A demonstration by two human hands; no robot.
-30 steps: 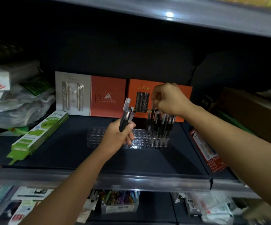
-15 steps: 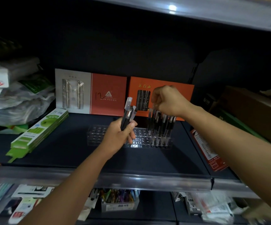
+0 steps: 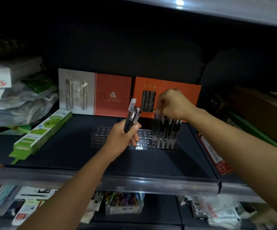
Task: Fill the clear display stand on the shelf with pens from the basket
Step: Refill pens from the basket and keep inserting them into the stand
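The clear display stand (image 3: 101, 136), a holed block mid-shelf, sits bare at 9 o'clock of your left hand (image 3: 124, 138), which grips a pen bundle (image 3: 132, 117), while at 3 o'clock your right hand (image 3: 173, 103) pinches one of the upright pens (image 3: 167, 130).

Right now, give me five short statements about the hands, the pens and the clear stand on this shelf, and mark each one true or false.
1. The left hand grips a bundle of pens. True.
2. The pens already in the clear stand are at its left end. False: the standing pens are at its right end, and the left holes are bare.
3. The right hand is above the standing pens, fingers curled on the top of one. True.
4. The stand lies on the lower shelf. False: it is on the dark shelf in front of the orange box.
5. A green box lies left of the stand. True.
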